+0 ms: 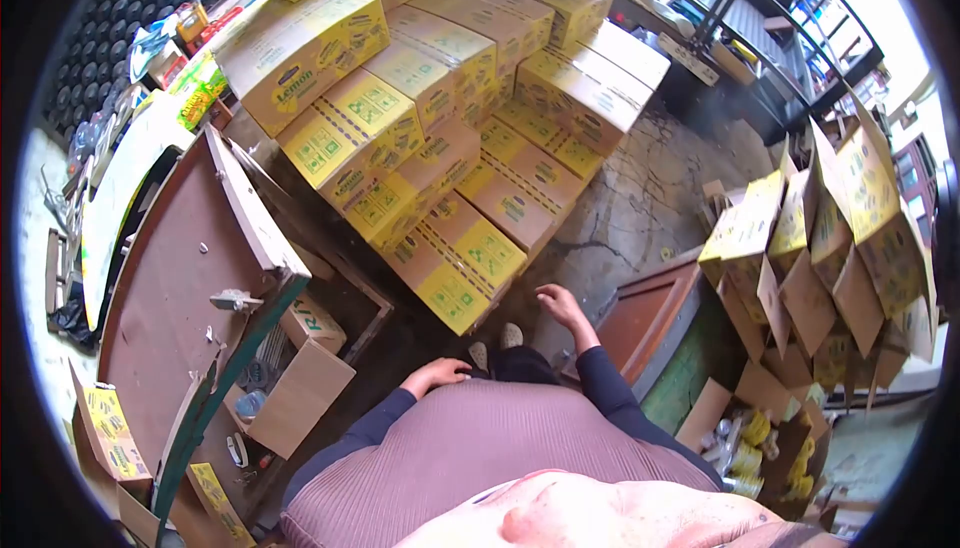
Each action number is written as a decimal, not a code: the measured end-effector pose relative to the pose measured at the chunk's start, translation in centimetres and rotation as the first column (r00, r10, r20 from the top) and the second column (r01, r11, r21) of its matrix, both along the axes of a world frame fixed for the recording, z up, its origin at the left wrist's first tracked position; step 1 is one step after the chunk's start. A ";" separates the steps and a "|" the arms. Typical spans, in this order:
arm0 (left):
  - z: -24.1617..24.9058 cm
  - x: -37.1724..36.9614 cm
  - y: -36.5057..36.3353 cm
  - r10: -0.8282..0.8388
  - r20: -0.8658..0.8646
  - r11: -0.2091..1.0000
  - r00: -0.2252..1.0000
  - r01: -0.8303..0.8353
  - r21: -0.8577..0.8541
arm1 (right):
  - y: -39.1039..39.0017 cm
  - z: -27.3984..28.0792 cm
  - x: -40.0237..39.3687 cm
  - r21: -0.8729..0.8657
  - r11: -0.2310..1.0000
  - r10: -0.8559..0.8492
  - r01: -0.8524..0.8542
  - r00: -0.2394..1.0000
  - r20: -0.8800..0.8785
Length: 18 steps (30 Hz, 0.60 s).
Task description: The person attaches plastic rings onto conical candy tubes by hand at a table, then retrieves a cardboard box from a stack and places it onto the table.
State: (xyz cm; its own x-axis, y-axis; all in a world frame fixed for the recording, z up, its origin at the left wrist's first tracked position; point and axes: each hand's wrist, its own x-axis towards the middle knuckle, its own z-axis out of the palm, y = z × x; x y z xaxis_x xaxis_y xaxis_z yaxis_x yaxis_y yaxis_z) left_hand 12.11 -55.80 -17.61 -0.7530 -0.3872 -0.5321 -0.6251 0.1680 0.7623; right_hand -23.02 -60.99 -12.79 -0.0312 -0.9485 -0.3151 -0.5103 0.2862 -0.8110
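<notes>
My left hand point(437, 375) rests low against the front of my body, its fingers stretched out and holding nothing. Out ahead, my right hand point(564, 308) hovers over the floor with its fingers apart and nothing in them. Nearest to both hands is a closed yellow-and-brown carton point(452, 266) at the front corner of a large stack. Another carton with "Lemon" print point(300, 53) sits higher on the left side of that stack. Neither hand touches a carton.
A brown wooden cabinet point(645, 323) stands at my right, below several open cartons point(800, 238). An open box of yellow-labelled containers point(745, 448) is lower right. At left are a worn curved panel point(185, 268) and an open cardboard box point(300, 398). Cracked concrete point(640, 178) lies ahead.
</notes>
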 end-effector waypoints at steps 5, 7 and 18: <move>2.2 1.2 -0.8 0.105 0.062 0.994 0.993 -0.105 -0.006 | -10.0 5.0 -1.8 -0.360 0.925 -0.112 0.126 0.992 0.060; 6.7 1.1 -2.1 0.207 0.067 0.978 0.976 -0.205 -0.030 | -14.4 6.7 -2.1 -0.401 0.912 -0.072 0.081 0.997 0.036; 18.0 2.3 -12.7 0.830 -0.492 0.062 0.263 -0.920 -0.387 | -29.7 15.4 3.7 -0.564 0.821 0.136 -0.084 0.989 0.052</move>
State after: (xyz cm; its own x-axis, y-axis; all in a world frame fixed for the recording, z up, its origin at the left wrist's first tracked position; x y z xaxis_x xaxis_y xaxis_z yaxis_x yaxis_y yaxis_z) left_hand 14.38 -68.51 0.37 0.3126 -0.9441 0.1051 -0.5408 -0.0860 0.8367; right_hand -19.31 -90.67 2.57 0.0862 -0.9579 0.2740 -0.4319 -0.2838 -0.8561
